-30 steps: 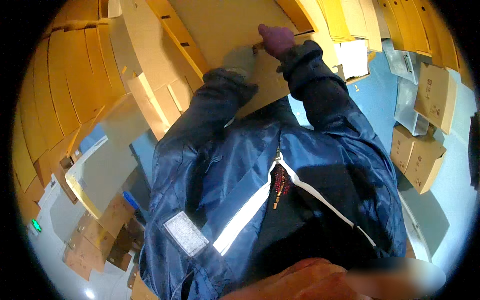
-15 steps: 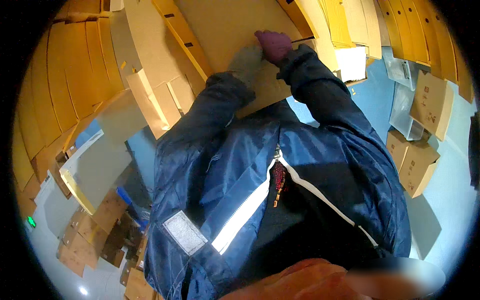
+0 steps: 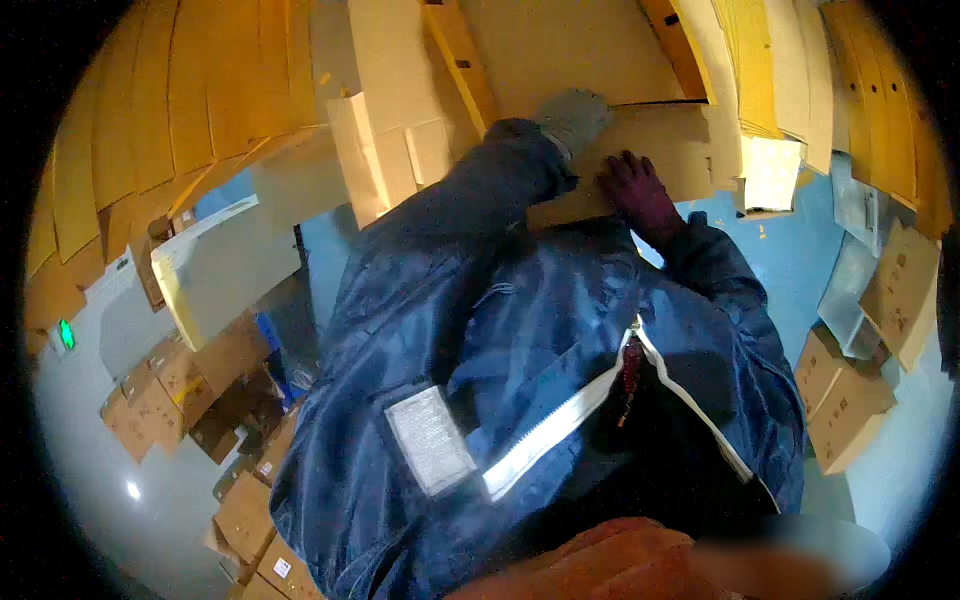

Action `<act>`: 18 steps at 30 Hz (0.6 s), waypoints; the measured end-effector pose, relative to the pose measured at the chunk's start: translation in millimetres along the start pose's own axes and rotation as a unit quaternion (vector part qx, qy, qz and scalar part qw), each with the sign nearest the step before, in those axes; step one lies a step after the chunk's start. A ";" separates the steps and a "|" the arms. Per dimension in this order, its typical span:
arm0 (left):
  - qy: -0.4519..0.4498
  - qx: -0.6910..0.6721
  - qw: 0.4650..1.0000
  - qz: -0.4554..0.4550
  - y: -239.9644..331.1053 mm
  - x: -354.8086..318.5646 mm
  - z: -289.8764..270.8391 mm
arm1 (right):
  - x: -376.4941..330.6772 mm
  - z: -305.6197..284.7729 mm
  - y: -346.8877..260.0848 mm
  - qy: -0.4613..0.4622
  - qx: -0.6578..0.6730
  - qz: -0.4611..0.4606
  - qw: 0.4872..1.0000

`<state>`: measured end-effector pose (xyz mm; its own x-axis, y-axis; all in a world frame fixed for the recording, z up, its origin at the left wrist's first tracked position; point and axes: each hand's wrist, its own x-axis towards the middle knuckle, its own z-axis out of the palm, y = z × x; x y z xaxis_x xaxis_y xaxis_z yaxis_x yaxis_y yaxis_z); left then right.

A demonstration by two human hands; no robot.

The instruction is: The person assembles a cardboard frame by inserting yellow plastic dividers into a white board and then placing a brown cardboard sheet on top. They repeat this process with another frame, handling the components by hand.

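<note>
In front of me lies a brown cardboard box (image 3: 570, 50) with raised side strips that have small dark slots. Along its near side runs a flat cardboard flap (image 3: 685, 150), with a dark gap at its far edge toward the right. My left hand (image 3: 575, 118), in a grey glove, rests by that far edge with its fingers stretched to the right. Nearer to me, my right hand (image 3: 637, 195), in a dark purple glove, lies on the flap with its fingers spread. Neither hand grips anything that I can see.
Flat cardboard pieces (image 3: 220, 80) stand in rows at the left, with more cardboard sheets (image 3: 880, 100) at the right. Beyond the work surface's right side are clear plastic bins (image 3: 850, 310) and cartons (image 3: 850, 405). Several cartons (image 3: 160, 400) lie low at the left.
The view has shifted, so the box sits further right and lower. My right hand has come off the far edge toward me and spread its fingers. My left hand reaches slightly farther.
</note>
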<state>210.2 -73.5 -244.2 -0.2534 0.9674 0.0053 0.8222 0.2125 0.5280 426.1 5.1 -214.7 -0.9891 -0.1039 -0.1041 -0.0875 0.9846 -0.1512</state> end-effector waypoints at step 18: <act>-0.054 -0.017 0.998 -0.036 -3.5 14.8 0.2 | 27.8 -30.5 17.9 -0.026 0.101 0.047 0.993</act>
<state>203.7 -59.9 -246.2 -0.2527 0.9596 -0.1240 0.7863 0.2784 0.5515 393.5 24.1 -190.3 -0.9840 -0.0245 -0.1764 0.0360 0.9426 -0.3319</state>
